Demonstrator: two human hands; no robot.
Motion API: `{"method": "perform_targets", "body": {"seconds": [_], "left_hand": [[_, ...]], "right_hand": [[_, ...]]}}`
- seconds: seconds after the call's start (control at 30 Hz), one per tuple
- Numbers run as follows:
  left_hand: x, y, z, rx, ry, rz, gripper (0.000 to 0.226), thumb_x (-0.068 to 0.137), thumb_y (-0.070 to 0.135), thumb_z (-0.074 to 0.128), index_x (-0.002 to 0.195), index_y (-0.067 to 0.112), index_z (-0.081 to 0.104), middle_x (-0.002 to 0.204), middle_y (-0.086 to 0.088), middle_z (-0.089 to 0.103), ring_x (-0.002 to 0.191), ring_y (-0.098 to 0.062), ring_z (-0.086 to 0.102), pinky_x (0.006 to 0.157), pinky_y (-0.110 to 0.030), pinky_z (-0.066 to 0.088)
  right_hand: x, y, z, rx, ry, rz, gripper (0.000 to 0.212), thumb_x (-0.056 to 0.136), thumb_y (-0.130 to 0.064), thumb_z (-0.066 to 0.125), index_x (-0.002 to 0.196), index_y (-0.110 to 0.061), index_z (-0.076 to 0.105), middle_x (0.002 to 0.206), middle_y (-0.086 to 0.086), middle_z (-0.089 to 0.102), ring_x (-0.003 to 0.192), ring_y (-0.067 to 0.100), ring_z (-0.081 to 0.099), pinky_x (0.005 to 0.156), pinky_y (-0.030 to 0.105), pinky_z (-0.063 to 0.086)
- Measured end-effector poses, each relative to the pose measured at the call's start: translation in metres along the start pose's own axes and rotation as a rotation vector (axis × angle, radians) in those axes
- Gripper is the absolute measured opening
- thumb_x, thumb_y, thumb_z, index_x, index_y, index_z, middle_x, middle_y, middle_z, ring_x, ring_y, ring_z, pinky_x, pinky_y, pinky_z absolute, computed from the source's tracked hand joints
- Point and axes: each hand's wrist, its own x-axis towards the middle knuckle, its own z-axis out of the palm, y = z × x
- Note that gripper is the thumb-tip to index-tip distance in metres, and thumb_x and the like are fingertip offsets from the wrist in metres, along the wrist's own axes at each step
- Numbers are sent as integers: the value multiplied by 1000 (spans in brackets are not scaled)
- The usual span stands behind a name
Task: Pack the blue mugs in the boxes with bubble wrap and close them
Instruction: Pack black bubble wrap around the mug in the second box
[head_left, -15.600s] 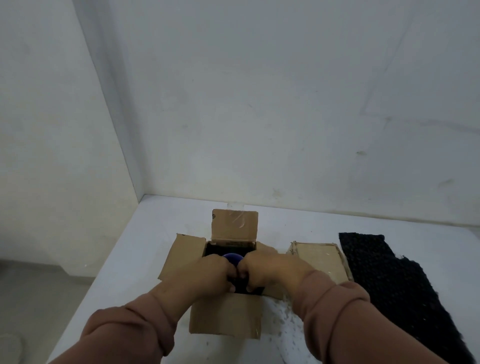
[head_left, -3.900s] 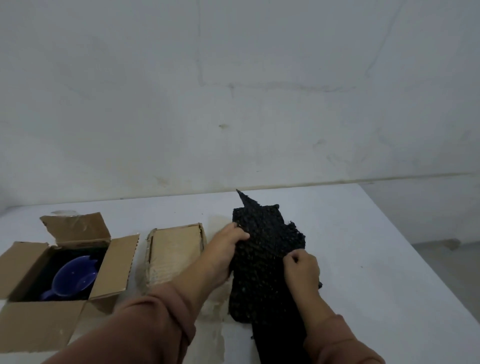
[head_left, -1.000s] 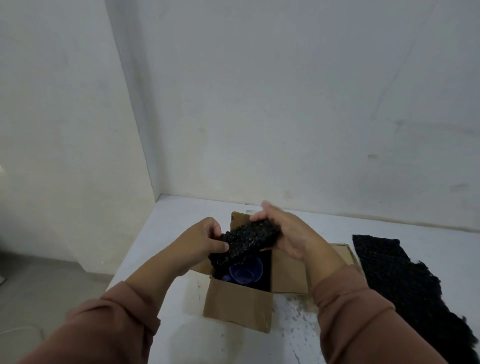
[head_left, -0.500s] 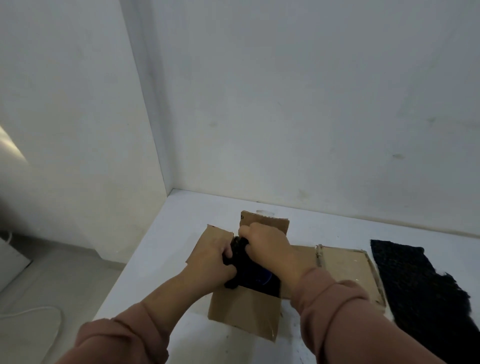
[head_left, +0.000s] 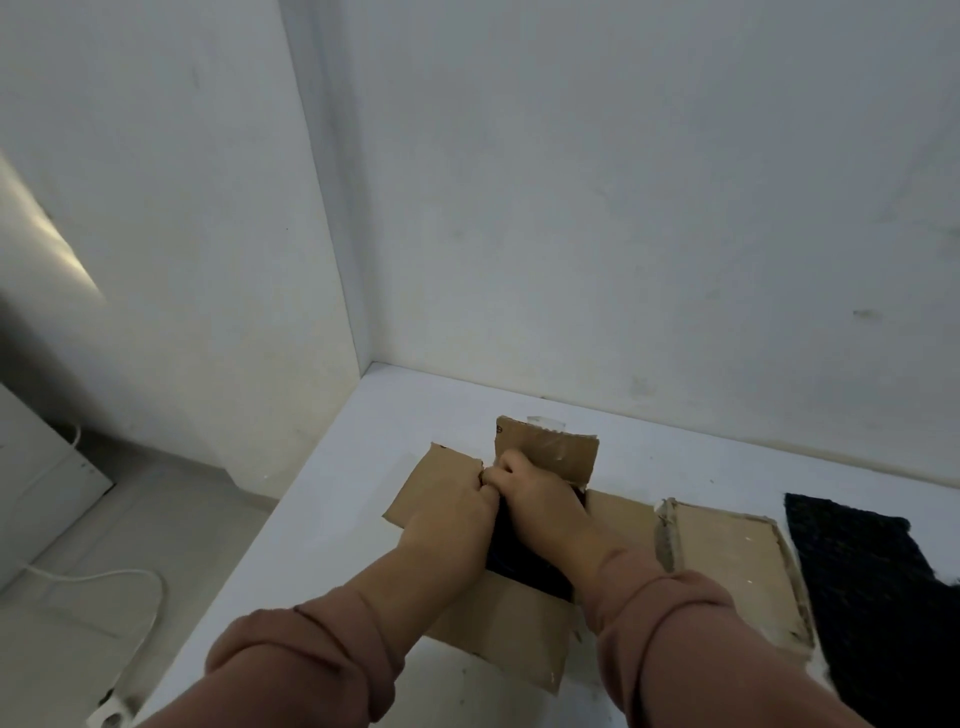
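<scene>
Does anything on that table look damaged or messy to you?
Yes. The closed box to the right of the open box has ragged, frayed edges, most clearly along its left side. The far flap of the open box carries torn clear tape. Small pale specks dot the table near the front. Nothing looks spilled.

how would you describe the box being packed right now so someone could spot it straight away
On the white table, look toward the left side near the wall corner: the open cardboard box sits there with both hands pressed into it on black bubble wrap. Unlike the closed box lying flat to its right, its flaps are spread open, one standing up at the back.
</scene>
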Motion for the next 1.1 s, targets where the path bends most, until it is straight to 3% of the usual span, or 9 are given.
{"method": "perform_targets", "body": {"seconds": [0.13, 0.23, 0.33, 0.47, 0.67, 0.8, 0.93, 1.1], "left_hand": [[0, 10, 1, 183, -55, -16, 31, 94, 6, 43, 123, 7, 52, 123, -9, 57, 104, -21, 58, 82, -29, 48], [-1, 13, -6, 335, -155, 17, 23, 94, 8, 42, 107, 8, 62, 110, -9, 64, 98, -23, 60, 76, -31, 45], [-2, 8, -14, 425, -186, 49, 24, 94, 13, 42, 103, 15, 64, 106, -4, 65, 103, -24, 52, 83, -32, 37], [4, -3, -20, 409, -206, 15, 25, 92, 19, 46, 112, 24, 62, 108, 1, 64, 108, -22, 49, 94, -37, 31], [11, 2, -21, 390, -230, 100, 21, 89, 26, 53, 106, 19, 62, 99, 1, 66, 102, -21, 55, 100, -42, 25], [11, 0, -25, 386, -281, 118, 23, 91, 15, 50, 109, 19, 64, 96, -1, 64, 103, -23, 56, 107, -46, 23], [11, -11, -33, 351, -324, 234, 36, 92, 15, 49, 119, 37, 60, 108, 3, 64, 110, -21, 47, 103, -44, 20], [18, -19, -28, 363, -288, 341, 25, 87, 31, 60, 111, 35, 66, 106, 8, 66, 110, -18, 46, 96, -42, 23]], "right_hand": [[-5, 5, 0, 61, 7, -60, 25, 83, -9, 51, 106, -12, 61, 105, 9, 53, 81, 30, 57, 67, 36, 51], [-7, 9, 2, 23, -24, -56, 22, 90, -15, 50, 106, -11, 65, 107, 10, 55, 85, 30, 58, 69, 33, 48], [-5, 10, 5, -23, -69, -46, 29, 94, -18, 47, 115, -12, 65, 112, 11, 56, 92, 30, 59, 76, 36, 49], [1, 8, 8, -17, -114, -16, 30, 93, -17, 46, 114, -13, 67, 114, 11, 56, 97, 28, 56, 83, 35, 47], [3, 11, 6, 104, -194, 35, 30, 87, -10, 52, 113, -10, 67, 125, 8, 56, 112, 24, 52, 95, 29, 40], [5, 11, 10, 128, -202, 60, 30, 87, -7, 51, 110, -9, 69, 124, 11, 56, 113, 26, 52, 96, 29, 40], [8, 11, 13, 116, -215, 69, 29, 90, -13, 51, 113, -12, 68, 124, 10, 57, 113, 25, 53, 96, 32, 42], [10, 9, 14, 81, -218, 109, 29, 91, -14, 49, 111, -9, 68, 121, 13, 58, 109, 28, 54, 92, 31, 43]]}}
